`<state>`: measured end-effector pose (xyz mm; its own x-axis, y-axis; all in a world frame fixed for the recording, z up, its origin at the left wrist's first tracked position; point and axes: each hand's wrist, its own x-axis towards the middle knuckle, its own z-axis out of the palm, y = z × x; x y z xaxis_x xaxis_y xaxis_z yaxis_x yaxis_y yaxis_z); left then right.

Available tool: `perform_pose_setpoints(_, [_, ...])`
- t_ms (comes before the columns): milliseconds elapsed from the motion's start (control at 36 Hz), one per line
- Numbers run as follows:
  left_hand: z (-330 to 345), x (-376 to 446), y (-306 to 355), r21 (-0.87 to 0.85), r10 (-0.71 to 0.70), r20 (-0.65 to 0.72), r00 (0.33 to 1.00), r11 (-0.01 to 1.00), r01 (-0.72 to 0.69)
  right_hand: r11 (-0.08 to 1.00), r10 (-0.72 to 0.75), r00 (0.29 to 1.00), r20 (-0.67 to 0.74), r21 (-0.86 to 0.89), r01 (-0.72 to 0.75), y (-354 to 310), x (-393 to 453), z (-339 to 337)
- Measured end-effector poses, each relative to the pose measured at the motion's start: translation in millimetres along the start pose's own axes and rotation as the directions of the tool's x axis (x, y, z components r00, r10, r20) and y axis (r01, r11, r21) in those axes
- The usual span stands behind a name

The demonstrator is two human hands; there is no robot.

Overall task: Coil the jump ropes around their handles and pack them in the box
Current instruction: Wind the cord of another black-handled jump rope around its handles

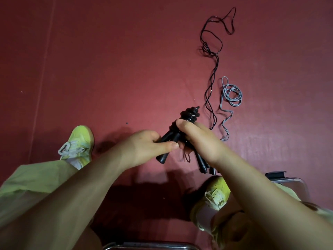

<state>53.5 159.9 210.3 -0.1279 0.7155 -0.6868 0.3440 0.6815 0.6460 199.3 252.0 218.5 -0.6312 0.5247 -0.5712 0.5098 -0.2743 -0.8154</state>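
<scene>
1. Coiling is the step in hand. The left hand (144,147) grips the black handles (168,141) near their lower ends, fingers and thumb curled round them. The right hand (196,138) clasps the same bundle higher up, thumb pressed against the wound rope (190,114).
2. Location: the bundle is held in the air above the red floor (108,69), between the person's two yellow-green shoes. No box can be identified in view; a metal-framed item shows at the right edge, its nature unclear.
3. Progress, as judged: several turns sit stacked at the top of the handles, while the black rope's tail (212,69) runs from under the right hand out across the floor in loose waves. Much remains unwound.
4. Next move, as judged: the left hand must keep the handles clamped together while the right draws in slack and lays further turns tight beside the existing ones, without slipping.
5. Materials: handles are smooth, dark, tapered, flaring at the butt. The black rope is thin, glossy and springy, prone to kinking.
6. A grey rope (231,94) lies beside the black tail, partly looped, untouched. Its handles are not visible.
</scene>
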Motion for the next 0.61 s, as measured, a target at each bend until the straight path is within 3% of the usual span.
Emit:
perform_pose_setpoints(139, [-0.2,-15.8,12.1,-0.423,0.114,0.382,0.917,0.904,0.064,0.979,-0.12,0.992,0.033,0.172,0.113,-3.8,-2.2,0.0])
perform_pose_setpoints(222, [-0.2,-17.7,7.8,-0.659,0.29,0.631,0.72,0.69,0.3,0.944,-0.148,0.987,0.065,0.306,0.122,-1.8,-2.0,-0.9])
perform_pose_setpoints(250, [1.0,-16.6,6.9,-0.716,0.379,0.662,0.647,0.577,0.393,0.929,-0.156,0.984,0.084,0.352,0.117,-0.9,-1.5,-2.0])
perform_pose_setpoints(306, [4.5,-14.5,4.9,-0.748,0.488,0.664,0.567,0.437,0.5,0.91,-0.183,0.974,0.134,0.399,0.116,1.8,-0.6,-4.5])
perform_pose_setpoints(361, [4.8,-12.9,4.3,-0.752,0.49,0.659,0.571,0.403,0.521,0.924,-0.163,0.975,0.151,0.37,0.097,0.5,-0.9,-6.4])
perform_pose_setpoints(417, [2.5,-12.3,5.3,-0.748,0.405,0.661,0.632,0.429,0.506,0.957,-0.113,0.975,0.19,0.286,0.055,0.9,0.5,-8.6])
perform_pose_setpoints(611, [-0.4,-14.2,12.2,-0.685,0.112,0.517,0.849,0.648,0.332,0.992,-0.008,0.977,0.211,0.128,-0.019,-0.6,-0.4,-13.2])
